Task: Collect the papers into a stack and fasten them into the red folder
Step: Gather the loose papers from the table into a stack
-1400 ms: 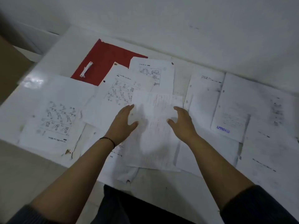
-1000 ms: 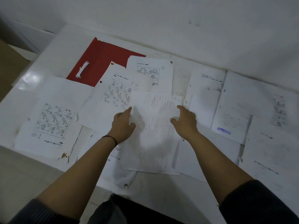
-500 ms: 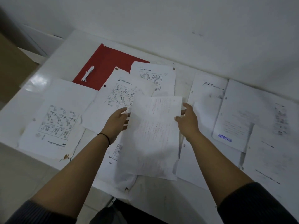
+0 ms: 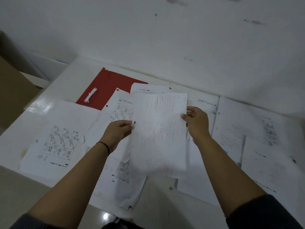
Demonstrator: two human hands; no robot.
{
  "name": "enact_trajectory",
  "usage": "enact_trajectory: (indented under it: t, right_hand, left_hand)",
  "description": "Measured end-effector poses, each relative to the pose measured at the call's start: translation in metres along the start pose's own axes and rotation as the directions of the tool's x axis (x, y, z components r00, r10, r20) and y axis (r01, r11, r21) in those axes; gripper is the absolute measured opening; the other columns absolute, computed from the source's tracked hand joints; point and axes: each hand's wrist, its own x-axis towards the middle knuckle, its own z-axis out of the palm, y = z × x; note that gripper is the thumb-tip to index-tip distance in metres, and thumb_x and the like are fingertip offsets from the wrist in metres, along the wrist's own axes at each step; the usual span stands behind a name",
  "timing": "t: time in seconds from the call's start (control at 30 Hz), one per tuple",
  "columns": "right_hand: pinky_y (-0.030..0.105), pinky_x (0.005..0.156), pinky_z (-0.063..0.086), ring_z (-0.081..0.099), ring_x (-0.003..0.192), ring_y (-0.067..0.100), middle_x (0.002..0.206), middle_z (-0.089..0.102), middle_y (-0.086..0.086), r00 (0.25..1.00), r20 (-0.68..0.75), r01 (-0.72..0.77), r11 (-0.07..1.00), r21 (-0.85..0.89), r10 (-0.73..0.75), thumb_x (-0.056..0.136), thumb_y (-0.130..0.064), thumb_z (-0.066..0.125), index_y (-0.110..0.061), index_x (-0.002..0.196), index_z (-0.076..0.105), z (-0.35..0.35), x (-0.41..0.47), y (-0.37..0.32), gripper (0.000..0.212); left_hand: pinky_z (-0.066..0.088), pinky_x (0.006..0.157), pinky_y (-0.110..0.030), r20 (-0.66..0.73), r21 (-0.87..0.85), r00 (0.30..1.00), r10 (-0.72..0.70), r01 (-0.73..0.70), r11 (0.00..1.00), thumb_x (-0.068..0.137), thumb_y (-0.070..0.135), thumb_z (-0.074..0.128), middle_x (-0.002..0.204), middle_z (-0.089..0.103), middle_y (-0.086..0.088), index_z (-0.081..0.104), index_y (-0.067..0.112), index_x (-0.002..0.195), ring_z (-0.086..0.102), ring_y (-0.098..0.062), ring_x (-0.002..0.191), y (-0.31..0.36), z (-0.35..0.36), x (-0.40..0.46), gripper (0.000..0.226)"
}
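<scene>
Collection has only just begun — a single sheet [image 4: 159, 134], faintly marked in red, is held up off the table [image 4: 69, 71] between the two hands. Its left edge is pinched by the left hand [image 4: 118, 131], thumb on the near face, and its right edge is gripped by the right hand [image 4: 196, 121], thumb on the front and fingers curled behind. No stack is seen yet; whether more than one sheet is held cannot be told.

The other papers are spread flat and partly overlapping: a drawing sheet [image 4: 56, 139] at the near left, a second drawing sheet [image 4: 120, 111] just behind the left hand, another sheet [image 4: 148, 89] at the far centre, and several text sheets [image 4: 247, 129] at the right.

The red folder [image 4: 107, 87] lies open at the far left, its near right corner covered by two sheets. Its white fastener [image 4: 90, 95] rests on the red surface — nothing is threaded on it.

Nearly everything is judged to remain: the scattered sheets gathered, squared up, holes aligned, the folder uncovered, and the stack fastened.
</scene>
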Motion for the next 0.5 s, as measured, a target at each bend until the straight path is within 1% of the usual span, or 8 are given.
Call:
enact_trajectory:
  t: [0.1,0.17,0.23,0.27,0.33,0.4,0.43,0.5]
  right_hand:
    - [0.021,0.067,0.049,0.061,0.074,0.013,0.093,0.069,0.006,0.993,-0.096,0.068,0.997,-0.031,-0.071,0.084,-0.005,0.067,-0.015,0.106,0.059,-0.011,-0.003,-0.011,0.025]
    - [0.015,0.063,0.046,0.059,0.069,0.009,0.088,0.068,0.005,0.982,-0.154,0.102,0.994,-0.041,-0.108,0.083,-0.006,0.069,-0.016,0.102,0.059,-0.018,-0.004,-0.016,0.024]
    - [0.011,0.062,0.046,0.058,0.066,0.007,0.082,0.067,0.002,0.970,-0.205,0.127,0.992,-0.024,-0.129,0.083,-0.007,0.070,-0.018,0.099,0.059,-0.027,-0.006,-0.022,0.022]
    - [0.012,0.064,0.047,0.057,0.065,0.008,0.079,0.066,0.000,0.964,-0.226,0.137,0.990,-0.018,-0.137,0.083,-0.008,0.070,-0.019,0.098,0.060,-0.031,-0.006,-0.024,0.022]
    - [0.024,0.070,0.051,0.057,0.067,0.011,0.076,0.064,-0.003,0.956,-0.255,0.151,0.988,-0.009,-0.148,0.083,-0.009,0.070,-0.022,0.098,0.061,-0.039,-0.007,-0.027,0.022]
    - [0.033,0.072,0.054,0.058,0.070,0.014,0.077,0.063,-0.004,0.953,-0.274,0.138,0.990,0.000,-0.132,0.083,-0.009,0.070,-0.024,0.097,0.062,-0.046,-0.007,-0.025,0.022]
    - [0.035,0.072,0.054,0.058,0.071,0.014,0.078,0.063,-0.003,0.949,-0.290,0.128,0.992,0.005,-0.121,0.083,-0.009,0.070,-0.024,0.097,0.062,-0.050,-0.007,-0.024,0.022]
    - [0.037,0.073,0.054,0.057,0.070,0.014,0.077,0.062,-0.004,0.945,-0.313,0.112,0.993,0.023,-0.099,0.084,-0.009,0.069,-0.023,0.098,0.062,-0.057,-0.007,-0.020,0.021]
  left_hand:
    - [0.056,0.078,-0.029,0.003,0.011,1.000,0.018,-0.018,1.000,0.090,0.014,0.059,0.105,0.069,-0.005,0.066,0.007,0.100,0.066,-0.022,0.096,0.019,0.009,-0.004,0.014]
    - [0.055,0.076,-0.033,0.015,0.029,1.000,0.028,-0.028,0.999,0.090,0.021,0.059,0.106,0.069,-0.004,0.064,0.007,0.105,0.067,-0.024,0.093,0.029,0.015,-0.006,0.021]
    - [0.056,0.075,-0.036,0.040,0.033,0.998,0.048,-0.050,0.998,0.091,0.024,0.058,0.106,0.068,-0.005,0.062,0.007,0.107,0.068,-0.026,0.091,0.040,0.023,-0.007,0.023]
    - [0.056,0.074,-0.037,0.050,0.034,0.997,0.057,-0.059,0.998,0.092,0.024,0.057,0.106,0.068,-0.005,0.061,0.007,0.109,0.068,-0.027,0.090,0.045,0.027,-0.008,0.024]
    - [0.057,0.073,-0.039,0.077,0.047,0.994,0.073,-0.077,0.996,0.093,0.023,0.055,0.103,0.068,-0.007,0.059,0.005,0.109,0.068,-0.029,0.084,0.054,0.033,-0.009,0.025]
    - [0.055,0.072,-0.041,0.115,0.074,0.990,0.082,-0.091,0.993,0.094,0.025,0.054,0.099,0.069,-0.008,0.059,0.006,0.108,0.068,-0.029,0.078,0.059,0.037,-0.009,0.024]
    - [0.055,0.073,-0.043,0.139,0.089,0.987,0.086,-0.099,0.991,0.094,0.026,0.053,0.098,0.068,-0.008,0.058,0.007,0.107,0.067,-0.030,0.077,0.061,0.040,-0.009,0.023]
    - [0.055,0.076,-0.049,0.169,0.113,0.982,0.090,-0.110,0.988,0.095,0.028,0.051,0.100,0.068,-0.009,0.057,0.009,0.108,0.067,-0.034,0.082,0.064,0.046,-0.009,0.023]
